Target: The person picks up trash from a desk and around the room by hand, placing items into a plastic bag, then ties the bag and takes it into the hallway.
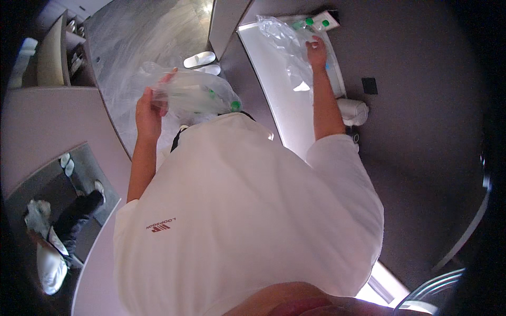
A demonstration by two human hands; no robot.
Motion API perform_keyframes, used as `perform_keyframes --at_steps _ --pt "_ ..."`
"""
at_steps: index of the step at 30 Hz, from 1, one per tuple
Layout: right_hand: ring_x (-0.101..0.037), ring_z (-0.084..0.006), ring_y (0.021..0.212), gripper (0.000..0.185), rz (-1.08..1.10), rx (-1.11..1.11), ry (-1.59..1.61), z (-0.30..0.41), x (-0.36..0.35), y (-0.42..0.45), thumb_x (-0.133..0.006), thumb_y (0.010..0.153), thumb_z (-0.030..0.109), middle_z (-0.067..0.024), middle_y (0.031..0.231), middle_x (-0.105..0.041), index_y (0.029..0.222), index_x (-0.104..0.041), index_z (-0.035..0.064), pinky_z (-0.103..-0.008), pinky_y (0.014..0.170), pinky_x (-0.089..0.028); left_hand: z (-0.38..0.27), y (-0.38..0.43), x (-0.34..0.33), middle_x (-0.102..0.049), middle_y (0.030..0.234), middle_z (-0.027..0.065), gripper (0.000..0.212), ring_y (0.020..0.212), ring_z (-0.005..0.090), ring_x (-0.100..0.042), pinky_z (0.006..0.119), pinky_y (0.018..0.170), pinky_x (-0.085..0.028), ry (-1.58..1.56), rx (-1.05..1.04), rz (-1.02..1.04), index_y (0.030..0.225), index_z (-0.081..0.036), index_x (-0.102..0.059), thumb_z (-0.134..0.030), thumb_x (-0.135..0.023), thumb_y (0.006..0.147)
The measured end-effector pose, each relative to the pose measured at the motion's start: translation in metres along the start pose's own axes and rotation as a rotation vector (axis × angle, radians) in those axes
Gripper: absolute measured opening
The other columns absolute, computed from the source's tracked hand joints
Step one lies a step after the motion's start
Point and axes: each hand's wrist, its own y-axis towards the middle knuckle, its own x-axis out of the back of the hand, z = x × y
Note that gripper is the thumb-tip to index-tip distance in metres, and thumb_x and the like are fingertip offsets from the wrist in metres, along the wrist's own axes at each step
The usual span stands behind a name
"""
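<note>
My left hand [150, 106] holds up a clear plastic bag [189, 85] in front of my body, its fingers partly seen through the film. Inside that bag, green caps [235, 105] of bottles show near my shirt. My right hand [317, 53] reaches over a white counter [276, 79], its fingers curled close to crumpled clear plastic film [282, 35]. Whether those fingers grip the film or a bottle cannot be told. Bottles with green caps [309, 21] stand at the far end of the counter, just past my right hand.
White slippers [199, 59] lie on the grey floor [146, 35]. A white roll [352, 111] sits at the counter's right edge, beside the dark wall [411, 98] with its black plate [369, 85]. At left are an open shelf cabinet [55, 51] and a mirror [91, 170].
</note>
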Motion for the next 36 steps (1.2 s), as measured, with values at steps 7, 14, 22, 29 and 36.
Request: perform_keyframes --at_steps 7,14,22,29,36 --pt "-0.047 -0.0394 0.104 0.074 0.417 -0.113 -0.597 -0.03 -0.046 0.127 -0.054 0.071 0.054 -0.0223 0.122 -0.041 0.131 -0.026 0.0191 -0.0489 0.082 -0.042 0.022 -0.004 -0.016 -0.039 0.057 -0.0018 0.035 0.049 0.0091 -0.032 0.024 0.046 -0.025 -0.059 -0.07 -0.228 0.068 -0.008 -0.049 -0.036 -0.04 0.087" --pt "-0.055 -0.0312 0.095 0.052 0.35 0.141 -0.664 -0.026 -0.028 0.139 -0.051 0.074 0.051 -0.0163 0.103 -0.056 0.107 -0.054 0.0096 -0.042 0.079 -0.044 0.037 0.009 -0.038 -0.046 0.069 -0.0017 0.046 0.053 0.0082 -0.032 0.022 0.05 -0.025 -0.082 -0.112 -0.268 0.106 0.002 -0.053 -0.038 -0.036 0.088" --pt "-0.055 -0.016 0.082 0.027 0.31 0.088 0.355 0.066 0.086 0.063 -0.064 0.074 0.015 -0.0034 0.09 -0.059 0.1 -0.057 0.0091 -0.0278 0.073 -0.043 0.028 0.035 -0.042 -0.035 0.058 -0.0036 0.052 0.052 0.0082 -0.028 0.022 0.049 -0.023 -0.015 -0.024 -0.185 0.112 0.003 -0.051 -0.041 -0.034 0.088" --pt "-0.048 -0.0117 0.068 0.03 0.683 0.402 0.432 0.15 0.052 -0.009 -0.064 0.072 0.01 -0.0028 0.09 -0.057 0.101 -0.056 0.0095 -0.0235 0.059 -0.039 0.007 0.042 -0.054 -0.035 0.056 -0.0032 0.051 0.049 0.0089 -0.029 0.023 0.048 -0.023 0.012 -0.047 -0.106 0.106 0.002 -0.054 -0.042 -0.036 0.087" --pt "-0.05 -0.0133 0.068 0.031 0.489 0.43 0.446 0.177 0.026 -0.03 -0.065 0.072 0.009 -0.0052 0.089 -0.058 0.102 -0.056 0.0089 -0.0239 0.055 -0.039 -0.008 0.036 -0.069 -0.038 0.053 -0.0002 0.043 0.049 0.0098 -0.033 0.024 0.048 -0.025 0.212 -0.098 0.011 0.073 -0.002 -0.056 -0.035 -0.033 0.089"
